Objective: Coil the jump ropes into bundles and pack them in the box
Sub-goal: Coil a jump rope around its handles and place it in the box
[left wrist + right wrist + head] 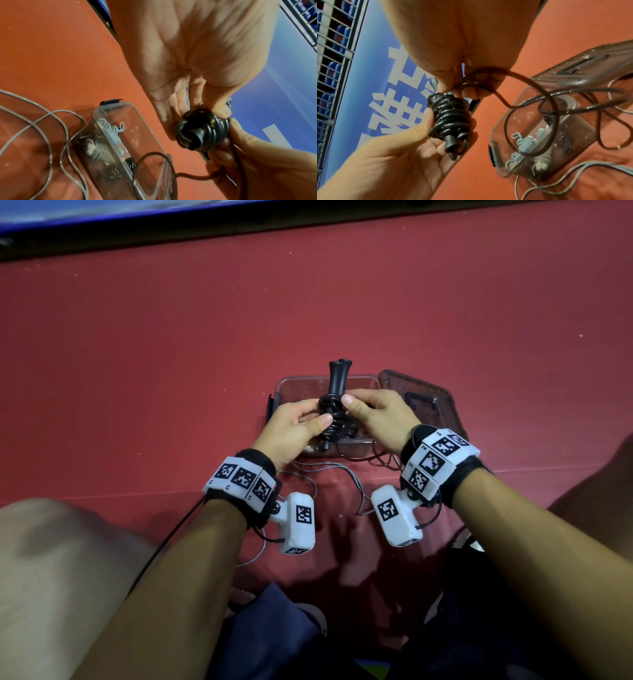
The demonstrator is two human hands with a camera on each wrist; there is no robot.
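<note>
A black jump rope (pixel 335 409) (pixel 202 129) (pixel 452 117) is wound in tight coils round its two handles, held above the clear box (pixel 291 386) (pixel 145 136) (pixel 583 135). My left hand (pixel 298 422) (pixel 399 148) grips the coiled bundle from the left, thumb on the coils. My right hand (pixel 373 412) (pixel 243 155) pinches the rope's loose tail at the top of the bundle; the tail loops down over the box. Inside the box lie a coiled grey rope bundle (pixel 109 131) (pixel 523 142) and a bit of another black one (pixel 130 163).
The box's dark clear lid (pixel 421 402) (pixel 590 63) lies to the right of the box. A loose grey rope (pixel 315 474) (pixel 42 121) (pixel 565 175) sprawls on the red floor (pixel 137 354) in front of the box. A blue barrier (pixel 102 213) runs along the far edge.
</note>
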